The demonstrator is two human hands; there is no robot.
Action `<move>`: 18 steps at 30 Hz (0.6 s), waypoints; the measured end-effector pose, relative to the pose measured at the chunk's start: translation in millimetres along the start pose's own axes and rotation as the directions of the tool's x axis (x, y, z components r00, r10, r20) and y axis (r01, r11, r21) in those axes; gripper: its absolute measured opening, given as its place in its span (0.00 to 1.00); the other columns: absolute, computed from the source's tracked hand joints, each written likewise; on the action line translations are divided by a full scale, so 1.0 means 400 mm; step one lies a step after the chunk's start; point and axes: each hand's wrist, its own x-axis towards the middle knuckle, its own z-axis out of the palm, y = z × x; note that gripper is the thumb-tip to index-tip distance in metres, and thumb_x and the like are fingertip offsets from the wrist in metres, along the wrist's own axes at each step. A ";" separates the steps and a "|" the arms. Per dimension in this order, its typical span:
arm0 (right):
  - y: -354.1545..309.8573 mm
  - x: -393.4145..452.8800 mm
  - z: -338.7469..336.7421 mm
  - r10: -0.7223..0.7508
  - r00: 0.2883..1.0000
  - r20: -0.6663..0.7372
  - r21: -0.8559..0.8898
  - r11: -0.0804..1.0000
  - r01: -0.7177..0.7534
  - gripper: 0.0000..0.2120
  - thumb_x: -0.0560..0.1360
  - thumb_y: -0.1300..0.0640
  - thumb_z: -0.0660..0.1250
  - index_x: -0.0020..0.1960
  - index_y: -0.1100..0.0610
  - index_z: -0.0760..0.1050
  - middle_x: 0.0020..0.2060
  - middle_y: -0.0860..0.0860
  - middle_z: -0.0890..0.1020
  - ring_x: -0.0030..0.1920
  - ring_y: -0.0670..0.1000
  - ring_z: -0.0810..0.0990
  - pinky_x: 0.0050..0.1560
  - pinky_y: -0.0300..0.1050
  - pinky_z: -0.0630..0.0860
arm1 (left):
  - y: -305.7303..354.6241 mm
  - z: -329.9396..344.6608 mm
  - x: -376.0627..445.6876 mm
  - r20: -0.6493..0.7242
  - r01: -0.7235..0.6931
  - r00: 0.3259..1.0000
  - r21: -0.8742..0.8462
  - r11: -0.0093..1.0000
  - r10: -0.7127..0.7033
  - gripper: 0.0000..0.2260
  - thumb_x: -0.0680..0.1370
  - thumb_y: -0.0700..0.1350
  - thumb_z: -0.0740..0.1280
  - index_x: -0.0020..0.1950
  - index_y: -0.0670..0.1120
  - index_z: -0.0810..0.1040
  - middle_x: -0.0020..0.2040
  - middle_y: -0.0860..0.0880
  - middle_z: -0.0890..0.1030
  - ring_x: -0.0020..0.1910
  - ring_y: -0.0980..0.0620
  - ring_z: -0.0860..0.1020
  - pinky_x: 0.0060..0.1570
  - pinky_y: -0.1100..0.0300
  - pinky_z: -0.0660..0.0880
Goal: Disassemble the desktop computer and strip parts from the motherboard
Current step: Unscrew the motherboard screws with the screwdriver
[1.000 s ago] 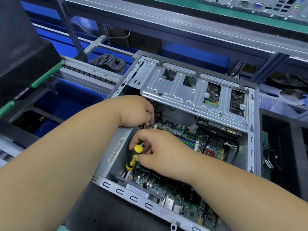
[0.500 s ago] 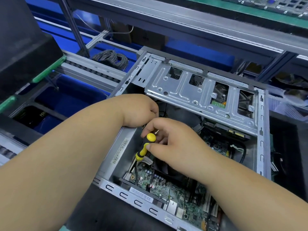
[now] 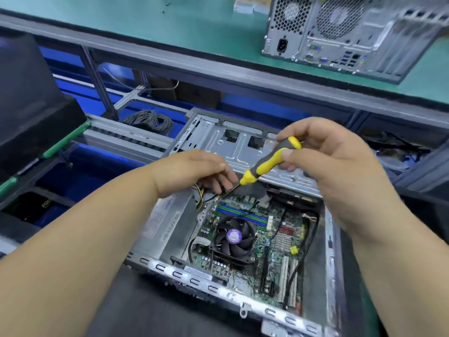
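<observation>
An open desktop case (image 3: 218, 288) lies in front of me with its green motherboard (image 3: 279, 234) exposed and a black CPU fan (image 3: 233, 237) with a purple label on it. My right hand (image 3: 335, 161) grips a yellow and black screwdriver (image 3: 269, 161) above the case, its tip slanting down to the left. My left hand (image 3: 194, 169) pinches near the screwdriver's tip, above yellow and black wires (image 3: 201, 195) at the case's upper left. What the left fingers hold is hidden. A silver drive cage (image 3: 233, 147) spans the case's far side.
A second computer tower (image 3: 340, 32) stands on the green bench top (image 3: 170, 27) at the back right. A coil of grey cable (image 3: 150, 120) lies on the roller conveyor at the left. A black bin (image 3: 29, 105) sits at the far left, with blue bins below.
My right hand has lifted the screwdriver up out of the case, uncovering the fan and motherboard. My left hand rose with it. The camera tilted up, bringing the bench top and second tower into view.
</observation>
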 end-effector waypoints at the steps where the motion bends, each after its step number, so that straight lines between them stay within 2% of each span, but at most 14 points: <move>1: -0.009 -0.009 -0.017 -0.014 0.999 -0.034 0.007 1.000 0.014 0.08 0.69 0.62 0.68 0.46 0.52 0.81 0.41 0.53 0.81 0.39 0.47 0.80 0.40 0.35 0.76 | 0.004 0.011 -0.007 0.025 0.005 1.000 -0.018 1.000 -0.004 0.15 0.84 0.47 0.56 0.53 0.45 0.81 0.49 0.45 0.85 0.46 0.48 0.79 0.51 0.55 0.74; 4: -0.021 -0.044 -0.060 -0.027 0.991 -0.132 0.004 1.000 0.028 0.08 0.69 0.60 0.68 0.46 0.52 0.80 0.41 0.52 0.83 0.38 0.48 0.81 0.43 0.41 0.76 | 0.009 0.048 -0.021 0.081 0.049 0.996 -0.060 0.997 -0.044 0.24 0.82 0.59 0.55 0.57 0.40 0.79 0.52 0.41 0.84 0.46 0.46 0.80 0.50 0.54 0.73; 7: -0.019 -0.085 -0.093 -0.020 0.981 -0.192 -0.005 1.000 0.020 0.07 0.70 0.59 0.68 0.47 0.51 0.80 0.42 0.52 0.83 0.38 0.48 0.82 0.44 0.44 0.76 | 0.013 0.084 -0.036 0.111 0.055 0.993 -0.103 0.993 -0.044 0.24 0.79 0.61 0.58 0.58 0.42 0.80 0.52 0.42 0.84 0.47 0.46 0.80 0.52 0.55 0.75; 9: -0.017 -0.112 -0.112 -0.026 0.975 -0.219 -0.001 1.000 0.026 0.08 0.70 0.59 0.68 0.47 0.51 0.80 0.42 0.53 0.83 0.38 0.47 0.81 0.42 0.39 0.76 | 0.020 0.108 -0.045 0.124 0.029 0.992 -0.091 0.995 -0.017 0.18 0.78 0.57 0.64 0.57 0.44 0.80 0.51 0.44 0.84 0.47 0.49 0.81 0.49 0.60 0.77; 11: -0.014 -0.140 -0.130 -0.029 0.970 -0.240 0.008 0.999 0.032 0.08 0.70 0.60 0.68 0.47 0.51 0.80 0.41 0.53 0.82 0.38 0.47 0.81 0.41 0.35 0.76 | 0.032 0.139 -0.045 0.118 -0.003 0.993 -0.076 0.997 0.012 0.11 0.77 0.48 0.69 0.56 0.44 0.80 0.48 0.46 0.85 0.45 0.52 0.82 0.47 0.64 0.77; 14: -0.008 -0.180 -0.159 -0.027 0.960 -0.279 -0.001 1.000 0.028 0.08 0.70 0.59 0.68 0.47 0.50 0.81 0.41 0.51 0.83 0.39 0.47 0.83 0.42 0.34 0.76 | 0.058 0.192 -0.034 0.085 -0.025 0.996 -0.118 0.993 0.035 0.04 0.75 0.38 0.69 0.49 0.42 0.80 0.41 0.48 0.85 0.40 0.55 0.82 0.43 0.66 0.77; 18: 0.000 -0.235 -0.207 -0.034 0.914 -0.404 -0.047 0.999 0.017 0.07 0.71 0.57 0.67 0.47 0.47 0.80 0.42 0.49 0.83 0.41 0.47 0.83 0.42 0.37 0.77 | 0.093 0.264 -0.008 0.025 -0.005 1.000 -0.124 0.992 0.008 0.05 0.76 0.35 0.69 0.44 0.44 0.81 0.39 0.46 0.84 0.40 0.52 0.80 0.46 0.64 0.78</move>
